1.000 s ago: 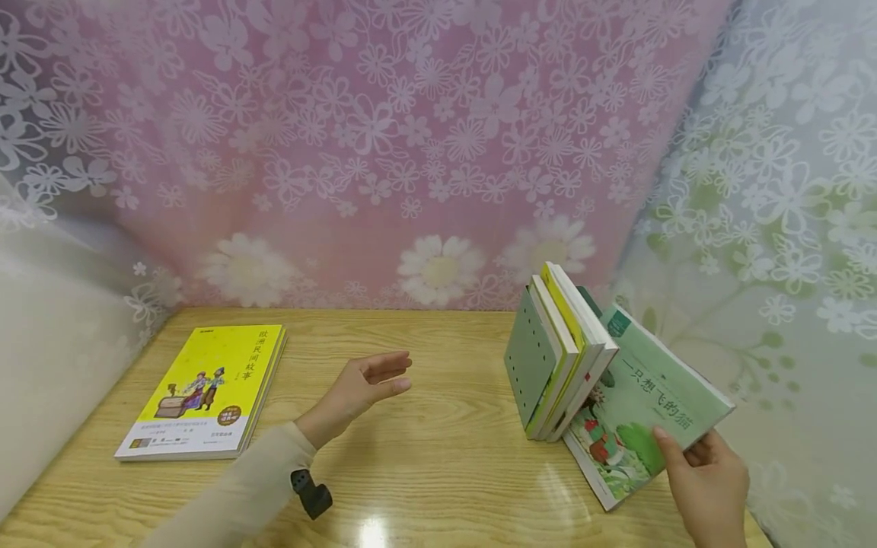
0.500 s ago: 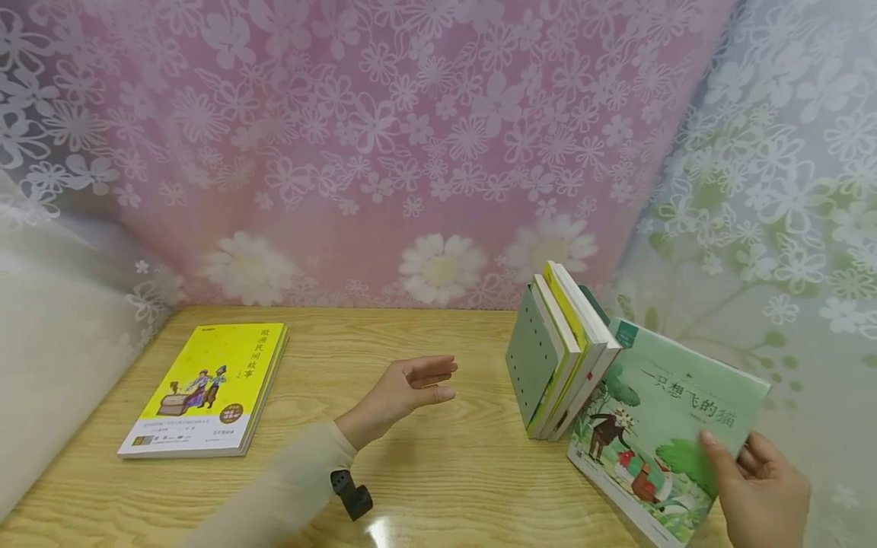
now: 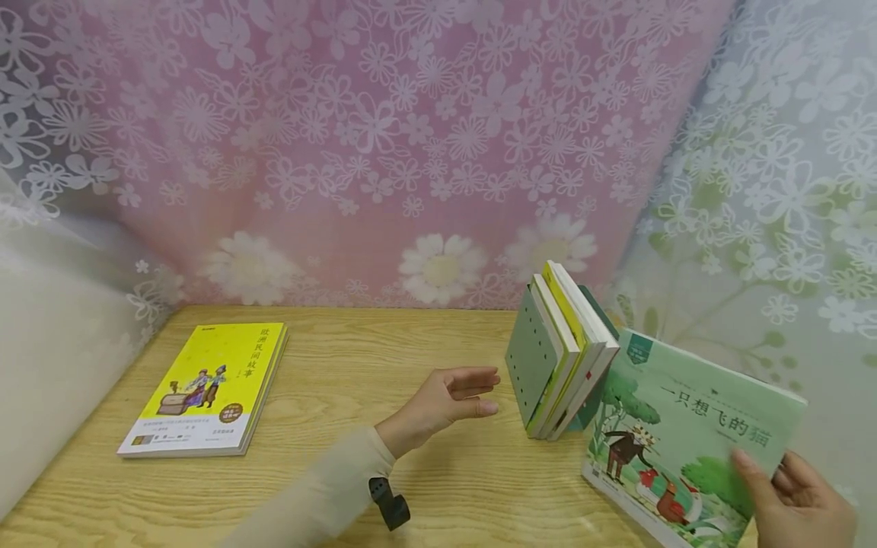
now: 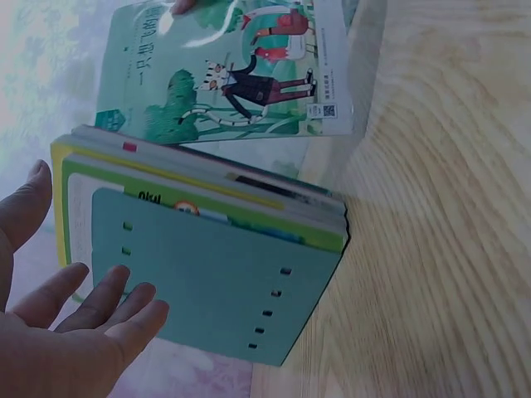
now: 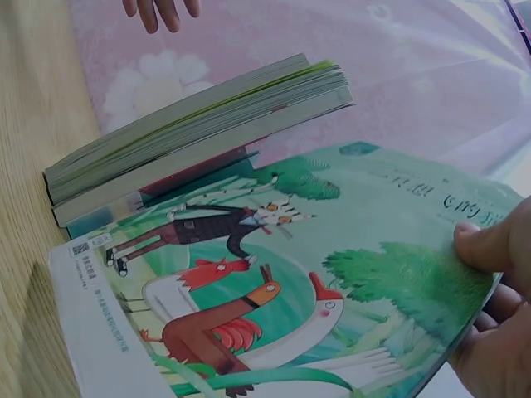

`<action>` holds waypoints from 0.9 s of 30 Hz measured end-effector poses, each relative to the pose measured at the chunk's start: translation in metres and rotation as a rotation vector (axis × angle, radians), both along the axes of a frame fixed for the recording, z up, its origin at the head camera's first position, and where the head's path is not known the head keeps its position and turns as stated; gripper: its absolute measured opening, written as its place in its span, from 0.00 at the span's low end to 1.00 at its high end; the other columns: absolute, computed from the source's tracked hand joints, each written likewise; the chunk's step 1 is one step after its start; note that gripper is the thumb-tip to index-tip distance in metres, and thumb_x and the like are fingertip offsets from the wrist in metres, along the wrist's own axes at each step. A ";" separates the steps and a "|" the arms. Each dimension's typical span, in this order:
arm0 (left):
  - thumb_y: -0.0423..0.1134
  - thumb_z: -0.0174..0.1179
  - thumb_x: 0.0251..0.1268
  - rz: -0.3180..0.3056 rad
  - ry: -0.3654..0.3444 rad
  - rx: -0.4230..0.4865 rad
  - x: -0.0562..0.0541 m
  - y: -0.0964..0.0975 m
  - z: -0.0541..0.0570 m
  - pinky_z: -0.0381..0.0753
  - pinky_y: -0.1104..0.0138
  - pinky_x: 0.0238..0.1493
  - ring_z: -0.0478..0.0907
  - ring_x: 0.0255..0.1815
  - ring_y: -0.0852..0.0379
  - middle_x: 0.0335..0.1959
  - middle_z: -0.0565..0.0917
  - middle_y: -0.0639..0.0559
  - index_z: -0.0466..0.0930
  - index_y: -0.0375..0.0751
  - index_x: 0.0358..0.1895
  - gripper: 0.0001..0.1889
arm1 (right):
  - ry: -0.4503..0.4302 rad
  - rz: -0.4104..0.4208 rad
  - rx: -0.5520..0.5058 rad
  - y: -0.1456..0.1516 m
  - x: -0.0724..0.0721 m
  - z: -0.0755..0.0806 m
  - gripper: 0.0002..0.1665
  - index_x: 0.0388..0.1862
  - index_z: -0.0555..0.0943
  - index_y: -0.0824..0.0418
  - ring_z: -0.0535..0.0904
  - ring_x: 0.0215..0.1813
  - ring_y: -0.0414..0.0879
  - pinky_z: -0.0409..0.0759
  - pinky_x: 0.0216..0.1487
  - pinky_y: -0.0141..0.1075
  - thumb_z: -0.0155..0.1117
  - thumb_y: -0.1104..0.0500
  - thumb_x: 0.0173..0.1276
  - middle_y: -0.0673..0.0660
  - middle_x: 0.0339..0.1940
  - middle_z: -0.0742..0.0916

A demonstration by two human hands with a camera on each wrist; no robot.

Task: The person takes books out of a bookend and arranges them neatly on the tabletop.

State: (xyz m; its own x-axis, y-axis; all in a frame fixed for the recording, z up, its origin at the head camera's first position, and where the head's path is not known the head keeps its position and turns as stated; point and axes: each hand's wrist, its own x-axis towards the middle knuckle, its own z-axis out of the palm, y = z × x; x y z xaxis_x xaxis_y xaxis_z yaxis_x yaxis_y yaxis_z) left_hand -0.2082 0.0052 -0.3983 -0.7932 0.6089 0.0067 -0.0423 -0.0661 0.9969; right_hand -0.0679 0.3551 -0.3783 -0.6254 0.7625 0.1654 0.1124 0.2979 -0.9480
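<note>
My right hand point(image 3: 802, 498) pinches the right edge of a green picture book point(image 3: 692, 434), thumb on the cover and fingers behind. The cover shows a cat in a suit and several birds, plain in the right wrist view. This book is tilted, just right of a row of upright books point(image 3: 575, 350) held in a green metal bookend point(image 3: 530, 361). My left hand point(image 3: 445, 403) is held in the air left of the bookend, fingers extended, holding nothing. In the left wrist view its fingertips point(image 4: 149, 311) overlap the bookend's perforated side.
A yellow-covered book point(image 3: 212, 380) lies flat at the left of the wooden table point(image 3: 329, 487), with another beneath it. A pink flowered curtain point(image 3: 356, 152) hangs behind the table, and a pale flowered one point(image 3: 788, 228) borders the right side.
The green picture book has moved right and toward me in my right hand, away from the upright row. My left hand has moved right, closer to the bookend. The yellow book stays put.
</note>
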 end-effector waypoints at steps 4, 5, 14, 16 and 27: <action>0.35 0.65 0.62 -0.023 -0.010 0.027 0.003 0.010 0.000 0.71 0.61 0.64 0.68 0.68 0.51 0.65 0.74 0.49 0.71 0.42 0.67 0.28 | 0.041 -0.006 0.126 -0.003 0.006 0.001 0.25 0.61 0.76 0.66 0.78 0.16 0.27 0.74 0.17 0.20 0.65 0.64 0.65 0.21 0.24 0.78; 0.35 0.65 0.62 -0.029 -0.016 0.034 0.004 0.013 0.000 0.71 0.61 0.64 0.68 0.68 0.51 0.65 0.74 0.49 0.71 0.43 0.66 0.28 | 0.051 -0.004 0.154 -0.004 0.007 0.001 0.24 0.60 0.77 0.66 0.78 0.16 0.27 0.73 0.16 0.21 0.65 0.64 0.65 0.20 0.24 0.78; 0.34 0.64 0.63 -0.068 -0.054 0.073 0.013 0.025 0.002 0.73 0.61 0.62 0.68 0.68 0.51 0.65 0.74 0.49 0.72 0.44 0.66 0.26 | 0.029 0.021 0.137 -0.005 0.015 0.002 0.24 0.63 0.76 0.58 0.80 0.20 0.28 0.72 0.14 0.23 0.62 0.61 0.68 0.28 0.36 0.82; 0.33 0.63 0.63 -0.069 -0.053 0.075 0.014 0.026 0.002 0.73 0.60 0.62 0.69 0.68 0.51 0.65 0.74 0.49 0.71 0.42 0.66 0.27 | 0.089 0.043 0.088 -0.008 0.016 0.002 0.23 0.62 0.77 0.60 0.80 0.19 0.31 0.72 0.15 0.24 0.62 0.63 0.68 0.30 0.35 0.84; 0.34 0.63 0.63 -0.075 -0.044 0.073 0.014 0.019 0.000 0.73 0.60 0.62 0.68 0.68 0.51 0.65 0.74 0.50 0.71 0.46 0.66 0.27 | 0.288 0.330 0.007 -0.040 0.002 0.007 0.23 0.60 0.76 0.70 0.85 0.37 0.32 0.79 0.38 0.20 0.60 0.74 0.65 0.40 0.40 0.88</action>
